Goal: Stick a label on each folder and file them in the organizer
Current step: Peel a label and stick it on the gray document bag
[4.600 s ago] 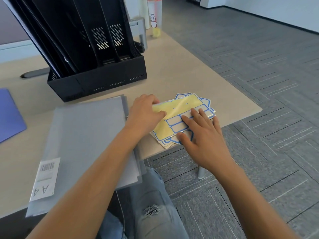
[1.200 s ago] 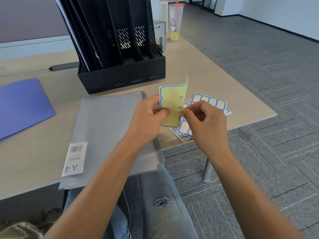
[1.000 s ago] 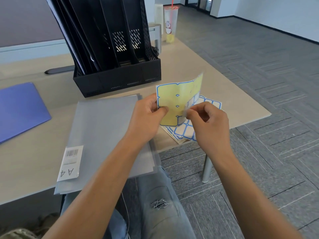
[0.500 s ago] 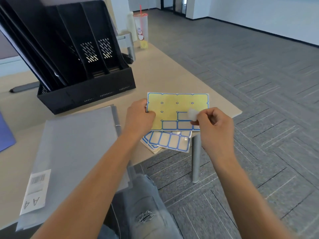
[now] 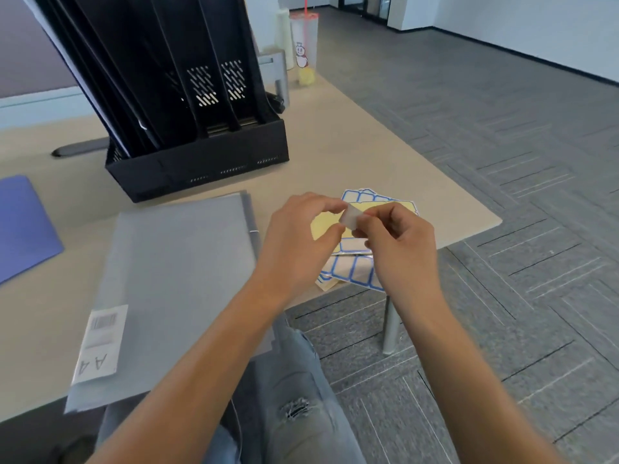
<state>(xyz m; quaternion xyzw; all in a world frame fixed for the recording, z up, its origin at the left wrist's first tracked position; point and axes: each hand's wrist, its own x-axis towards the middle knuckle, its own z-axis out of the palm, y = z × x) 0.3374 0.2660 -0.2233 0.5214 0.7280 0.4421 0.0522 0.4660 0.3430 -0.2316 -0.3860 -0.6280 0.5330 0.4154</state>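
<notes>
A small white label point(image 5: 352, 220) is held just above the label sheets, pinched at its right end by my right hand point(image 5: 400, 244) and at its left end by the fingertips of my left hand point(image 5: 299, 237). Under my hands lies the yellow backing sheet point(image 5: 321, 226) on top of a stack of blue-bordered label sheets point(image 5: 355, 274) at the desk's near right edge. A grey translucent folder point(image 5: 177, 279) with an A4 sticker lies flat on the desk to the left of my hands. The black organizer point(image 5: 197, 162) stands behind it with dark folders in its left slots.
A blue folder point(image 5: 20, 222) lies at the desk's left edge. A plastic cup with a red straw point(image 5: 304, 51) stands at the far corner beside a grey clamp point(image 5: 279, 72). The desk edge point(image 5: 469, 234) drops off to grey carpet on the right.
My left hand has let go of the yellow sheet, which now lies on the stack. That hand has taken the left end of the label that my right hand peeled off.
</notes>
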